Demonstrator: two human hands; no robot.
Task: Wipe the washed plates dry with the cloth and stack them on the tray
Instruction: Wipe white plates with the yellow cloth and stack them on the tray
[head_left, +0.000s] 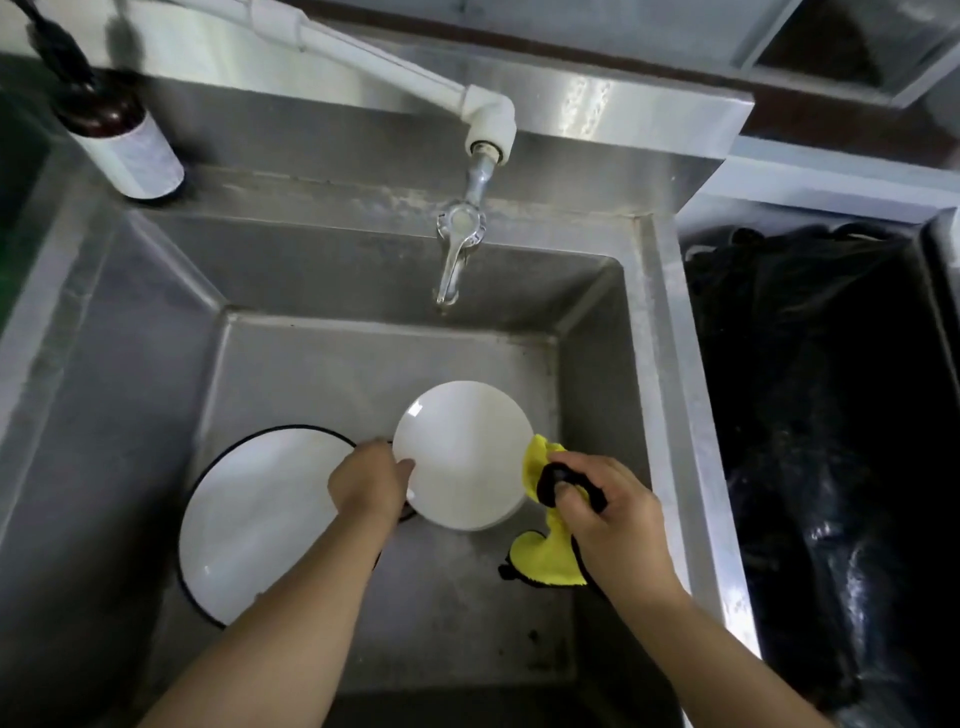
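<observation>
Over the steel sink (670, 364), the left hand (366, 480) grips a white plate (462, 457) by its rim, steadying it for the yellow cloth (548, 558) bunched in the right hand (605, 512); a black-rimmed plate (249, 514) waits below.

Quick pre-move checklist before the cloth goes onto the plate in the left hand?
1. Plate held: ok. Left hand grips the plain white plate at its left edge, thumb on its face.
2. Cloth in hand: ok. Right hand grips the yellow cloth, bunched, beside the plate's right edge.
3. Cloth on plate: not ok. It sits at the rim, not on the face.
4. Tap off: ok. No stream visible.
5. Tray ready: cannot tell. No tray in view.
6. Next plate: ok. A black-rimmed plate leans against the sink wall at left.
</observation>
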